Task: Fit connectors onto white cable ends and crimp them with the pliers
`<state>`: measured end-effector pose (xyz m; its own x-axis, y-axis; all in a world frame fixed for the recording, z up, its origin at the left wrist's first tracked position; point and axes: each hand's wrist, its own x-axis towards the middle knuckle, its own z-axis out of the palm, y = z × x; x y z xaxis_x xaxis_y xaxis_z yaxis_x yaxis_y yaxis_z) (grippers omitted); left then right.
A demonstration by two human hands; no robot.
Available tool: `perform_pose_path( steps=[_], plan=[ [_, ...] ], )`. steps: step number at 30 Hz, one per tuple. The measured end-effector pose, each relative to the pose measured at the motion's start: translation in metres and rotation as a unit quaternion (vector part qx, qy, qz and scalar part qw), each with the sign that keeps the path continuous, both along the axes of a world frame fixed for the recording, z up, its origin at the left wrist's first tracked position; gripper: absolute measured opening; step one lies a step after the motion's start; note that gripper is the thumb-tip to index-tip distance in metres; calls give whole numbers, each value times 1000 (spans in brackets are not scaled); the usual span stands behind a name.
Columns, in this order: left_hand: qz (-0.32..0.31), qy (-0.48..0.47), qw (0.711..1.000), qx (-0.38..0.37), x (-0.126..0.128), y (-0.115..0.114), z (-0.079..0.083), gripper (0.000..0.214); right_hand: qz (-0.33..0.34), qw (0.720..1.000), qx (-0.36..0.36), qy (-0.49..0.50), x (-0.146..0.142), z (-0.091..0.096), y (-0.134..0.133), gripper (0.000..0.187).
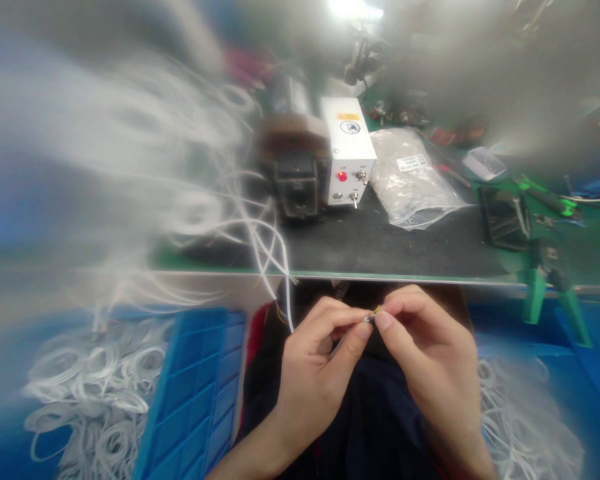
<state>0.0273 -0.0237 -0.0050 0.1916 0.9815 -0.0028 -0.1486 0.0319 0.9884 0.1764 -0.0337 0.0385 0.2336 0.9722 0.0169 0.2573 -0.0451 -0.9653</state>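
My left hand (323, 357) is closed in a pinch, thumb against index finger, on a small silver-grey connector piece (368, 319). My right hand (430, 360) meets it fingertip to fingertip, pinching a thin yellow wire (377, 309) at that same spot. Fingers cover most of both small parts, so their exact shape is hard to make out. Beside the left hand, a white cable (286, 267) hangs over the table edge, and thin coloured strands show near its lower end.
Coiled white cables fill a blue crate (195, 393) at left; bagged cables (525, 413) lie at right. On the bench (405, 250) are a dark machine (297, 183), a white switch box (350, 150) with a red light, a clear plastic bag (415, 177) and green-handled pliers (555, 287).
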Motion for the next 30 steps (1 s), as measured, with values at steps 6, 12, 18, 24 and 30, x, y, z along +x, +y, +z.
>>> perform_pose_path(
  steps=[6, 12, 18, 24, 30],
  plan=[
    [-43, -132, 982, -125, 2, 5, -4, 8, 10, 999, 31, 5, -5, -7, -1, 16],
    [-37, -174, 974, -141, 2, 6, -5, 8, 30, 997, 56, -39, -5, -11, -7, 15],
    [-21, -184, 973, -136, 3, 3, -5, 11, 54, 997, 49, -18, -5, -15, -9, 16],
    [1, -160, 981, -114, 4, 3, -5, 12, 35, 994, 82, -63, -7, -19, -13, 17],
    [6, -156, 982, -109, 3, 3, -7, 12, 25, 995, 73, -67, -9, -15, -12, 14]
  ],
)
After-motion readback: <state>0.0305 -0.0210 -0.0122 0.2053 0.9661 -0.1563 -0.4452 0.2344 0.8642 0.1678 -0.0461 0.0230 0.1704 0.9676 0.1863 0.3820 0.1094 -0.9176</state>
